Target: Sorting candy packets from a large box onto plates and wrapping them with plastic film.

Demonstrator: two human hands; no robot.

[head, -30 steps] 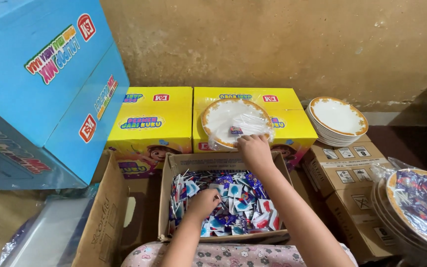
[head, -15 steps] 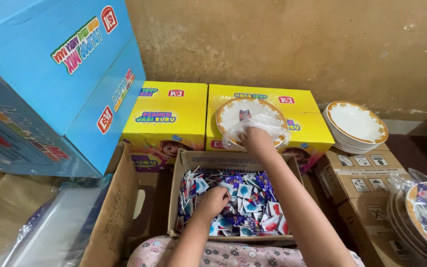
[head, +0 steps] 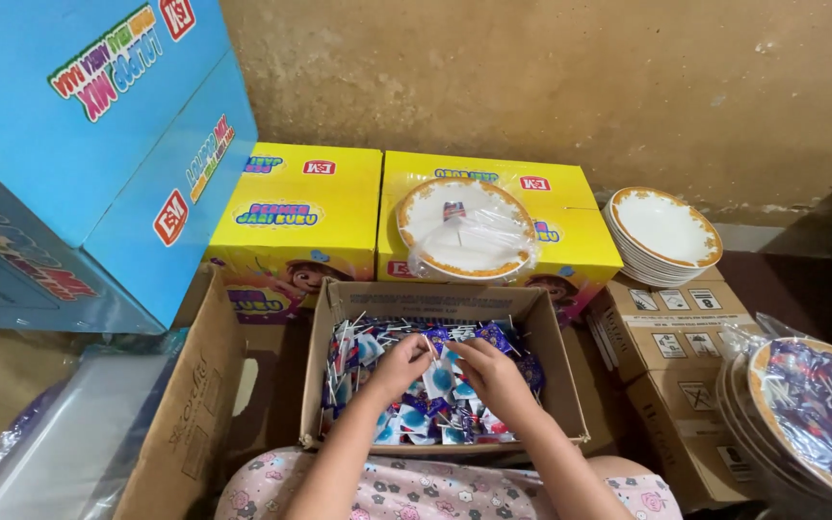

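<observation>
A big blue carton [head: 79,144] rises far left of the hands, two yellow boxes [head: 305,217] lie just beyond them, and the right one bears a plastic-wrapped plate [head: 464,229]. A stack of gold-rimmed plates [head: 664,231] sits further right on brown cartons [head: 671,332]. Both hands reach into an open cardboard box [head: 325,332] of wrapped lollipops [head: 435,409] — the left hand [head: 399,364] and right hand [head: 488,371] side by side, fingers curled into the sweets, though what each grips I cannot tell.

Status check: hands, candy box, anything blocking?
Both hands, left and right, down in open cardboard box, among wrapped lollipops; grip unclear. Nothing blocking.
</observation>
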